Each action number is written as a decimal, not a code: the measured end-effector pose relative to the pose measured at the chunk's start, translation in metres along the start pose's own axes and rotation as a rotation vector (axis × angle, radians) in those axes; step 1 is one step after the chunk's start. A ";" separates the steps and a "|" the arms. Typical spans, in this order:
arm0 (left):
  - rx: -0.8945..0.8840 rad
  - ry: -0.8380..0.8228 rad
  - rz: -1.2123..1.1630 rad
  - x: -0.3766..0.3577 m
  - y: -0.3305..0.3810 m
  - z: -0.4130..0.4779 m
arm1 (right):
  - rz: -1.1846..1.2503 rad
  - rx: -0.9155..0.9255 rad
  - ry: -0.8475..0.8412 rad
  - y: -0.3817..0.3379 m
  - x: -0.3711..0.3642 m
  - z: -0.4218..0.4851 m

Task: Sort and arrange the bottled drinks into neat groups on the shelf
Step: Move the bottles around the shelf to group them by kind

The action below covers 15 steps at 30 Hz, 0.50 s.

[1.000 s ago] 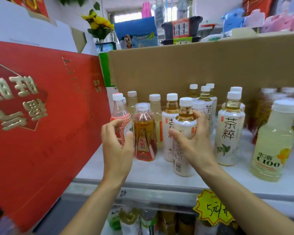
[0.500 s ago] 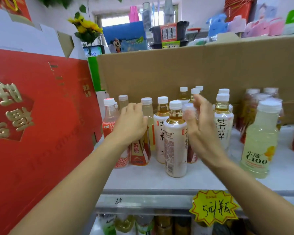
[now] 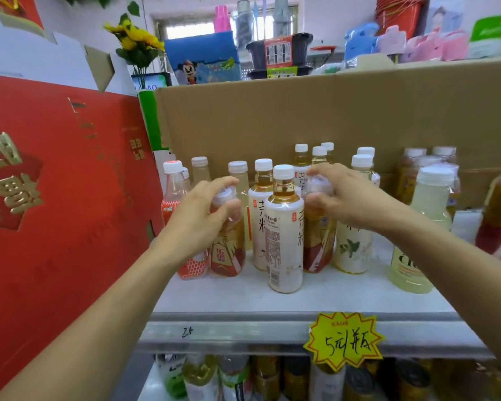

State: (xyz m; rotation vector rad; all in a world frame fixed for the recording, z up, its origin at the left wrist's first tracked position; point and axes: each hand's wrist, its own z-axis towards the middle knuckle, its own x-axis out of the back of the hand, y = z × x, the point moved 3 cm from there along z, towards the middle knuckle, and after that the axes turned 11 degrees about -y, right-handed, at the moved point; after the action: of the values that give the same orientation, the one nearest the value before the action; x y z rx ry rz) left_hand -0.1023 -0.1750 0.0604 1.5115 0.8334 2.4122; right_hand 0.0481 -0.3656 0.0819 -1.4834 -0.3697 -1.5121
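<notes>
Necks clasped, we curl our left grip [image 3: 197, 224] round one amber bottle [image 3: 226, 257] and our right grip [image 3: 347, 198] round its twin [image 3: 318, 247], likely to pair them on the shelf [image 3: 344, 296].

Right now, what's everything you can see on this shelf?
left amber bottle: one, amber, red label, front left
right amber bottle: one, amber, red label, beside front tea bottle
tea bottles: several, white labels, shelf middle
pale bottle: one, yellowish, shelf right
patterned bottle: one, red and white, far left
cardboard box: one, brown, behind bottles
red box: one, red, left
price tag: one, yellow, shelf edge
shelf: one, white, under bottles
left hand: grips left amber bottle's neck
right hand: grips right amber bottle's top
</notes>
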 end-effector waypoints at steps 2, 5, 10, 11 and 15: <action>-0.008 0.037 0.037 0.002 -0.002 -0.001 | 0.077 0.018 0.050 0.001 0.004 -0.010; 0.021 0.041 -0.009 0.004 -0.003 0.000 | 0.101 0.015 0.072 0.002 0.009 -0.016; 0.014 0.048 -0.220 -0.005 0.001 -0.008 | 0.231 0.024 0.138 0.008 0.001 -0.023; 0.012 0.058 -0.280 -0.010 0.000 -0.012 | 0.300 0.032 0.140 0.010 -0.007 -0.027; 0.033 0.117 -0.363 -0.040 -0.014 -0.035 | 0.567 0.027 0.219 0.026 -0.055 -0.044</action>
State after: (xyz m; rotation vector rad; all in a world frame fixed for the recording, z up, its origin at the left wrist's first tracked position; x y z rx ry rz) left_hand -0.1161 -0.1925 0.0106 1.1202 1.0716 2.2393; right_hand 0.0311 -0.3898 0.0131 -1.2451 0.1545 -1.1830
